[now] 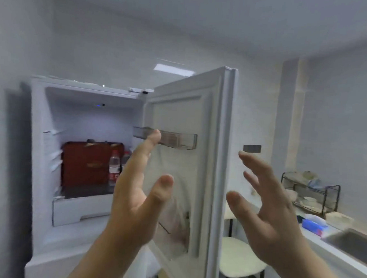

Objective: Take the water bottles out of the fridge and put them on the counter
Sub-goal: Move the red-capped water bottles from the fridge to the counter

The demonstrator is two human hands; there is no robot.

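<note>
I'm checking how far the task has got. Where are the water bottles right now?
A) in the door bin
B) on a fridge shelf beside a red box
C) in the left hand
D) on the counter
B: the water bottles stand on the fridge shelf beside the red box; both hands are empty.

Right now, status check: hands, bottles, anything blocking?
Left hand and right hand open, empty, raised before the fridge. Water bottles on the shelf beside the red box. Fridge door swung open; nothing blocking.

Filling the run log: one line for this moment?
fridge door open | bottles inside | left hand empty | right hand empty
</note>
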